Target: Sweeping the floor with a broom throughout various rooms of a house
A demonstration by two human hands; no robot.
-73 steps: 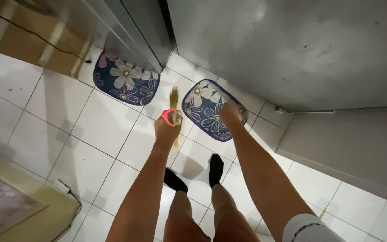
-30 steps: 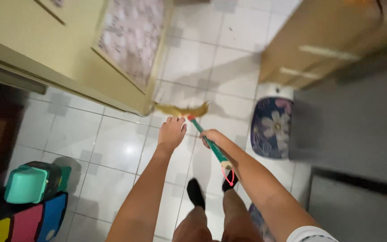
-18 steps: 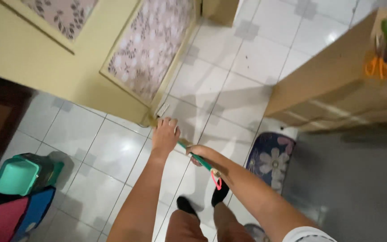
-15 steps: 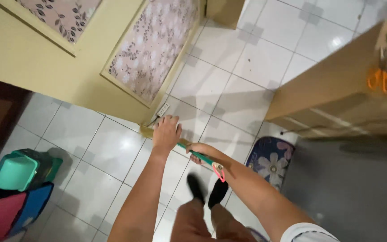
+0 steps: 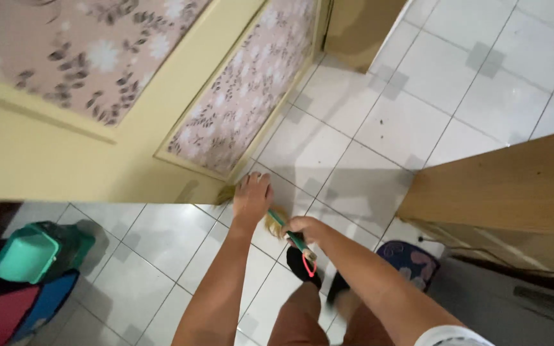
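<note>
The small hand broom, green-handled with straw bristles, lies low over the white tiled floor, its bristles at the foot of the yellow door. Sweeping looks barely begun: dark specks remain on tiles beyond. The right hand is closed around the handle; the left hand, fingers together, presses down above the bristles.

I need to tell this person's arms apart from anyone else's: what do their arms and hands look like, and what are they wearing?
Both arms are bare from wrist to above the elbow. The left hand and right hand show no gloves, rings, watch or bands. A white short sleeve edges the right upper arm.
</note>
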